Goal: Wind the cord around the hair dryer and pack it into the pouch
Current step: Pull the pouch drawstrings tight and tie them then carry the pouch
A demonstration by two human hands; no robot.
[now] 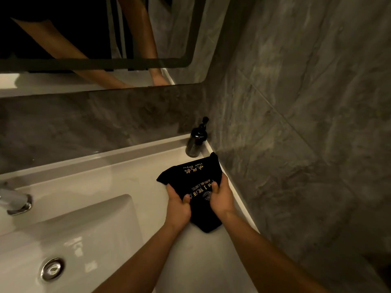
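Note:
A black cloth pouch with gold lettering lies on the white counter in the right corner by the wall. My left hand grips its left side, thumb pressed into the fabric. My right hand grips its right side the same way. The pouch bulges between my hands. The hair dryer and its cord are not visible; whether they are inside the pouch cannot be told.
A dark pump bottle stands in the corner just behind the pouch. The white sink basin with a metal drain lies to the left, a chrome faucet at far left. Grey tiled wall rises on the right; mirror above.

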